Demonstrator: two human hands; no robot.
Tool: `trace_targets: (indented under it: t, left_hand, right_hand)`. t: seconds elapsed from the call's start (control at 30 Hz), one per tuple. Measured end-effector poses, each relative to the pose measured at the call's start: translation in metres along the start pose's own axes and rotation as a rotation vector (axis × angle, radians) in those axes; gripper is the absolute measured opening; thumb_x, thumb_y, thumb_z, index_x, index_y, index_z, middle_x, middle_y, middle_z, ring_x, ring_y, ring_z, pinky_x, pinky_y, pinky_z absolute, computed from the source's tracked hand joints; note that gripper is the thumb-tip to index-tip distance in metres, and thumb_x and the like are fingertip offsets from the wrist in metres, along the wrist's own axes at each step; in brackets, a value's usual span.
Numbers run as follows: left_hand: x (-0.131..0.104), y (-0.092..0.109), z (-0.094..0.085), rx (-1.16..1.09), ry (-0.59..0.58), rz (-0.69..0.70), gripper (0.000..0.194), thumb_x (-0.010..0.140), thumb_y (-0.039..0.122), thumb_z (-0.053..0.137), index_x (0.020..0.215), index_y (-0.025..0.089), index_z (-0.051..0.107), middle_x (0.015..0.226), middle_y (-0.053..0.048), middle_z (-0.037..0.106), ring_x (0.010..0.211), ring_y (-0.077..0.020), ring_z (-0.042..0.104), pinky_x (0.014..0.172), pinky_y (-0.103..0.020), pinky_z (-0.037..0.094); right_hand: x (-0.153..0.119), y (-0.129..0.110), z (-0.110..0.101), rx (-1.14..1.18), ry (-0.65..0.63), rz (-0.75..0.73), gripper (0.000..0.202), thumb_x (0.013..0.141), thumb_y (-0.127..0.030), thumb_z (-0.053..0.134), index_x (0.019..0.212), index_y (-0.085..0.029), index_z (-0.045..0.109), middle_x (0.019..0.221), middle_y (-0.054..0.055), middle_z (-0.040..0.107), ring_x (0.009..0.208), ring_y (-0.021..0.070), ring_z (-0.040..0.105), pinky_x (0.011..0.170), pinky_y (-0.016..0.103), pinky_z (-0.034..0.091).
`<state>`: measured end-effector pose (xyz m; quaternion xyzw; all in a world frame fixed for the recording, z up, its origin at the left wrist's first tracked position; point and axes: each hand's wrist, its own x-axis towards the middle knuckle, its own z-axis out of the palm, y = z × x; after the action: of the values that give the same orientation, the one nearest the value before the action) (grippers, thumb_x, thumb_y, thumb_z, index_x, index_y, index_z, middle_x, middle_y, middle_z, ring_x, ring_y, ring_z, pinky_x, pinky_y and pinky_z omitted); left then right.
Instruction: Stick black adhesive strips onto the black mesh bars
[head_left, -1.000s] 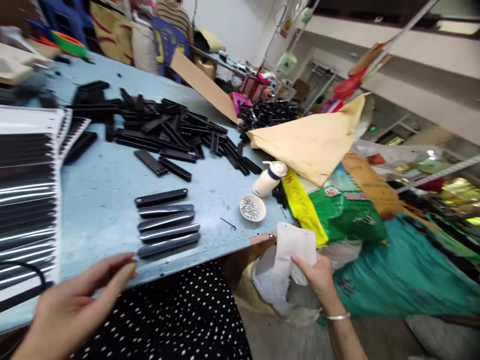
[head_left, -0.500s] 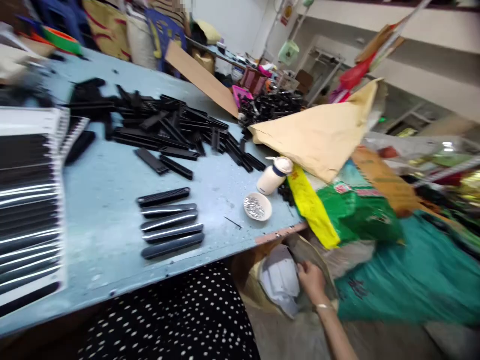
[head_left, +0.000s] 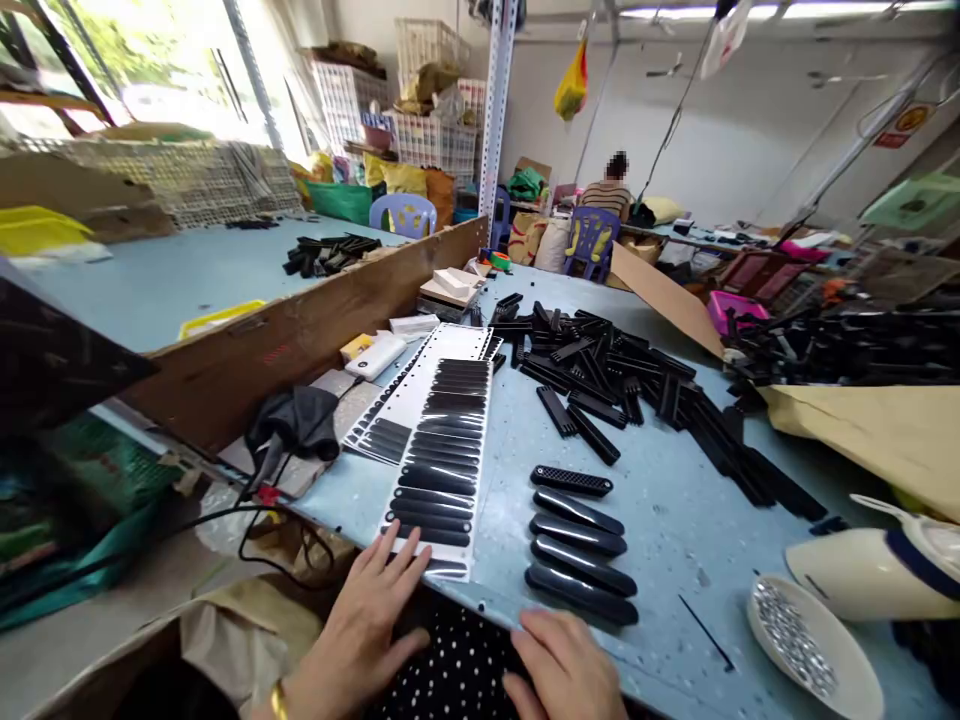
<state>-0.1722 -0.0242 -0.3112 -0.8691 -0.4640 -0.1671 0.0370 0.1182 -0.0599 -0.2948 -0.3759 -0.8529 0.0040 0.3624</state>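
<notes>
My left hand [head_left: 379, 605] lies open, its spread fingertips on the near end of a white sheet [head_left: 454, 553] that carries rows of glossy black strips [head_left: 442, 450]. At the table's front edge my right hand [head_left: 566, 665] is loosely bent, fingers apart, with nothing visible in it. Just beyond it several glossy black curved pieces [head_left: 581, 565] lie side by side. Behind them is a flat black piece with a dotted surface [head_left: 571, 481]. A thin black rod [head_left: 705, 632] rests to the right, near a white bowl [head_left: 862, 685] of small silvery metal pieces [head_left: 795, 635].
A heap of black slotted parts [head_left: 592, 360] covers the table's far middle. A cream bottle [head_left: 847, 570] lies beyond the bowl. At left are a wooden divider [head_left: 300, 330], a dark cloth-like bundle [head_left: 296, 425] and cables [head_left: 247, 510]. A seated person [head_left: 607, 195] is far back.
The view has swung left. My right hand has come from the bag below the table to the table's front edge. My left hand has come into view on the sheet.
</notes>
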Motion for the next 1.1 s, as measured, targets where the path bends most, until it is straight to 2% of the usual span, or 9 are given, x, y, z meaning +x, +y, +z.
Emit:
trace_targets:
  t: [0.13,0.27,0.37,0.43,0.5,0.6,0.67,0.73,1.1]
  left_hand:
    - [-0.003,0.007,0.001,-0.066,0.214,0.027,0.049,0.081,-0.002,0.043,0.122,0.019,0.060,0.124,-0.008,0.068,0.128,-0.0280,0.052,0.099,-0.041,0.048]
    - [-0.008,0.017,-0.018,-0.187,0.284,-0.035,0.041,0.084,0.005,0.050,0.123,0.017,0.059,0.123,-0.011,0.068,0.123,-0.0254,0.057,0.099,-0.038,0.050]
    - [-0.022,0.020,-0.034,-0.271,0.351,-0.255,0.043,0.083,0.014,0.061,0.125,0.019,0.059,0.129,-0.014,0.063,0.120,-0.0282,0.059,0.098,-0.041,0.051]
    - [-0.032,0.018,-0.039,-0.358,0.428,-0.504,0.035,0.079,0.022,0.067,0.114,0.020,0.066,0.111,-0.011,0.073,0.097,-0.0257,0.070,0.085,-0.035,0.057]
    - [-0.039,0.015,-0.040,-0.590,0.344,-0.800,0.022,0.076,0.032,0.071,0.095,0.019,0.072,0.082,-0.007,0.076,0.070,-0.0211,0.072,0.065,-0.028,0.058]
    - [-0.038,0.018,-0.042,-1.264,-0.001,-1.105,0.027,0.079,0.042,0.068,0.079,0.015,0.071,0.066,-0.005,0.071,0.057,-0.0175,0.067,0.048,-0.021,0.048]
    - [-0.033,0.026,-0.043,-1.639,-0.083,-1.144,0.027,0.078,0.040,0.071,0.080,0.013,0.070,0.067,-0.006,0.070,0.059,-0.0163,0.066,0.046,-0.019,0.045]
    - [-0.028,0.033,-0.044,-1.809,-0.039,-1.136,0.025,0.072,0.033,0.079,0.081,0.012,0.070,0.069,-0.006,0.070,0.060,-0.0148,0.065,0.047,-0.017,0.044]
    - [-0.014,0.035,-0.041,-1.947,0.106,-1.062,0.014,0.070,0.018,0.079,0.080,0.011,0.072,0.069,-0.004,0.068,0.062,-0.0117,0.061,0.060,-0.020,0.047]
  right_hand:
    - [0.047,-0.016,0.024,0.024,-0.103,0.094,0.035,0.081,-0.016,0.056,0.115,-0.009,0.060,0.114,0.018,0.067,0.105,0.0343,0.061,0.086,0.050,0.054]
    - [0.059,-0.023,0.049,0.052,-0.272,0.047,0.039,0.079,-0.016,0.061,0.118,-0.012,0.059,0.123,0.016,0.063,0.116,0.0368,0.053,0.089,0.052,0.048]
    - [0.050,-0.021,0.062,0.042,-0.260,0.014,0.034,0.078,-0.008,0.055,0.110,-0.017,0.061,0.114,0.011,0.068,0.110,0.0357,0.057,0.082,0.050,0.047]
    - [0.039,-0.019,0.064,0.031,-0.185,0.018,0.034,0.078,-0.006,0.053,0.109,-0.017,0.062,0.110,0.011,0.070,0.106,0.0350,0.058,0.080,0.048,0.045]
    - [0.029,-0.018,0.059,0.008,-0.126,0.004,0.033,0.078,-0.006,0.052,0.108,-0.016,0.063,0.109,0.012,0.069,0.105,0.0344,0.059,0.079,0.046,0.044]
    - [0.025,-0.021,0.046,0.005,-0.115,-0.033,0.029,0.080,-0.009,0.052,0.106,-0.015,0.064,0.108,0.013,0.069,0.103,0.0341,0.060,0.077,0.045,0.044]
    - [0.030,-0.025,0.037,0.037,-0.161,0.004,0.026,0.081,-0.012,0.053,0.104,-0.015,0.065,0.108,0.014,0.069,0.103,0.0346,0.060,0.078,0.046,0.046]
    - [0.038,-0.028,0.030,0.087,-0.214,0.061,0.022,0.081,-0.018,0.057,0.102,-0.015,0.065,0.108,0.015,0.068,0.104,0.0360,0.059,0.081,0.050,0.047]
    - [0.076,-0.045,0.055,0.355,-0.169,0.136,0.032,0.081,-0.018,0.060,0.112,-0.021,0.066,0.113,0.009,0.069,0.109,0.0310,0.060,0.092,0.051,0.050]
